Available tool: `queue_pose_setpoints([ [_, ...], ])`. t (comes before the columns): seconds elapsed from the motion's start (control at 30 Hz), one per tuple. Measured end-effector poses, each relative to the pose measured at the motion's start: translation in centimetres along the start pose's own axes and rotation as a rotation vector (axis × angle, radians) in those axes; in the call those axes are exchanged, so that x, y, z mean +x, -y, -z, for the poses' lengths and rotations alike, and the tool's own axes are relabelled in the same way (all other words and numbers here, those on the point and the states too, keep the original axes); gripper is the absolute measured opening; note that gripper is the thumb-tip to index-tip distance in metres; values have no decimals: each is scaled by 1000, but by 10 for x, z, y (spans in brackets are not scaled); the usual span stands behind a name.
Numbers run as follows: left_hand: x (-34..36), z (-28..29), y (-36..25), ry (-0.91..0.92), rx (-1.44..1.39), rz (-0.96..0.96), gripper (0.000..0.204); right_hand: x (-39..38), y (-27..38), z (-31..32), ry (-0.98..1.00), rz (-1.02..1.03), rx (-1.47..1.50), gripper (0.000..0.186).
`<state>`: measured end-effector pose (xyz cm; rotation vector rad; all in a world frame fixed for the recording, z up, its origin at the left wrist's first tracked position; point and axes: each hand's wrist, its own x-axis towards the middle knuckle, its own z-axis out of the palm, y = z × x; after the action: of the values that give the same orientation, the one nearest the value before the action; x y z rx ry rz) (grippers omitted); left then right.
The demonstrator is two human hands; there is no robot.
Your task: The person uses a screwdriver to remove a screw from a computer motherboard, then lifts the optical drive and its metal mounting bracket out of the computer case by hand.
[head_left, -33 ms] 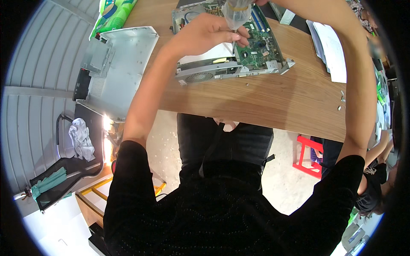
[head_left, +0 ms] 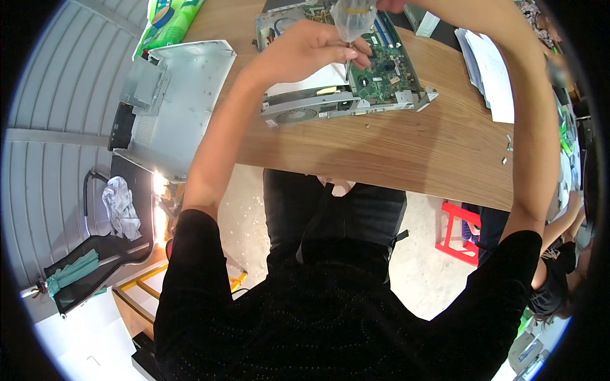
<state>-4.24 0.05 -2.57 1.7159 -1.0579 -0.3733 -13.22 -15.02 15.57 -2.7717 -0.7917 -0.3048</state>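
Note:
An opened computer case (head_left: 305,114) lies on the table in front of me, its green circuit board (head_left: 384,79) exposed. My left hand (head_left: 311,51) is over the case, thumb and fingers pinched round the thin metal shaft of what looks like a screwdriver (head_left: 347,71). Its tip points down beside the board. Above those fingers is a clear, crinkled plastic wrapping (head_left: 352,22) with a yellowish band, hiding the tool's upper end. My right hand (head_left: 391,5) is at the top edge beside the wrapping; its fingers are mostly cut off.
A detached metal cover (head_left: 184,95) lies at the left, near a green package (head_left: 175,25). Papers (head_left: 492,73) and small loose parts (head_left: 507,149) are on the table (head_left: 381,152) at the right. A red stool (head_left: 448,235) stands below; another person (head_left: 556,279) is at the far right.
My right hand has shifted slightly at the top edge, beside the plastic wrapping. My left hand keeps its pinch in the same place.

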Motion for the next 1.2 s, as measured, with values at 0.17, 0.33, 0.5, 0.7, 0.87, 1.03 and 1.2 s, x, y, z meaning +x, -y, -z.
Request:
queue_pose_setpoints([
  [0.17,-5,1,0,-29,10,-18,28,-2,-22,-32,-438,142,-151,42],
  [0.33,-8,-5,-5,-52,63,-20,28,1,-19,-40,-495,63,-264,43],
  [0.5,-20,-12,-10,-253,2,16,29,1,-17,-33,-452,63,86,35],
  [0.7,-41,-18,-36,-639,27,-97,36,-71,-59,-2,-561,93,708,39],
  [0.87,-74,-55,-19,-532,-488,131,42,-163,-115,-48,-950,112,982,57],
  [1.03,-87,-72,-18,-422,-876,234,36,-185,-103,-43,-922,228,308,59],
  [1.2,-88,-74,-22,-342,-901,239,21,-195,-102,-37,-904,150,194,60],
])
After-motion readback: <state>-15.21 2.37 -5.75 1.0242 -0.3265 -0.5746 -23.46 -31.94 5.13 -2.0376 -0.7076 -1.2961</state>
